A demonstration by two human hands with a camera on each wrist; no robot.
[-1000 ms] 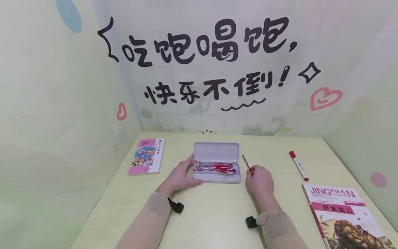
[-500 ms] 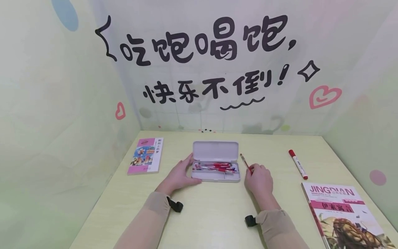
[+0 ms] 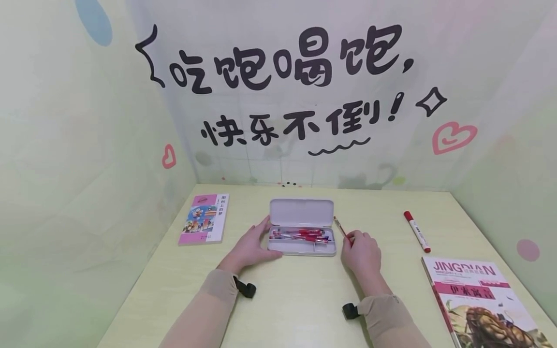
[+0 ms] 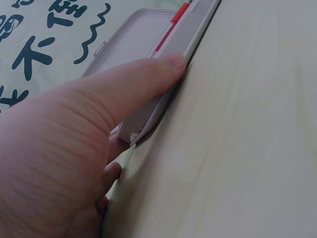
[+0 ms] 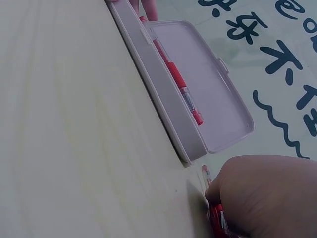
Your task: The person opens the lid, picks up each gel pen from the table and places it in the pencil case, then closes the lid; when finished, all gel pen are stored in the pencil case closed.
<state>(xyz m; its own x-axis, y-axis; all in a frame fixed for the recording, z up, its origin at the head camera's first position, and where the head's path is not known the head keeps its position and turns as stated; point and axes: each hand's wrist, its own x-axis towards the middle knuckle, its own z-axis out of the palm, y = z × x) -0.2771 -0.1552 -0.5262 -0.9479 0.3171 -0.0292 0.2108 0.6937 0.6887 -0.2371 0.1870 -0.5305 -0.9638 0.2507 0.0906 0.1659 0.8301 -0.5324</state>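
A pale lilac pencil case (image 3: 301, 212) lies with its lid raised on the table, several red-and-clear gel pens (image 3: 304, 235) in its back compartment. My left hand (image 3: 245, 251) grips the case's left end, thumb on the front wall and fingers round toward the back; the left wrist view shows the thumb (image 4: 138, 82) pressed on that wall. Just right of the case, my right hand (image 3: 362, 253) pinches a red pen (image 3: 341, 227), its slim end pointing up and left near the lid's right edge. In the right wrist view the hand covers part of this pen (image 5: 218, 218).
To the left lies a small pink-and-white book (image 3: 203, 219). A red-capped marker (image 3: 417, 232) rests on the right side, with a larger illustrated book (image 3: 483, 299) in front of it. Printed wall sheets (image 3: 278, 169) enclose the back and both sides of the table (image 3: 296, 304).
My right hand has shifted slightly left with the red pen, bringing its slim end closer to the lid's edge. The left hand and the pencil case have stayed in place.
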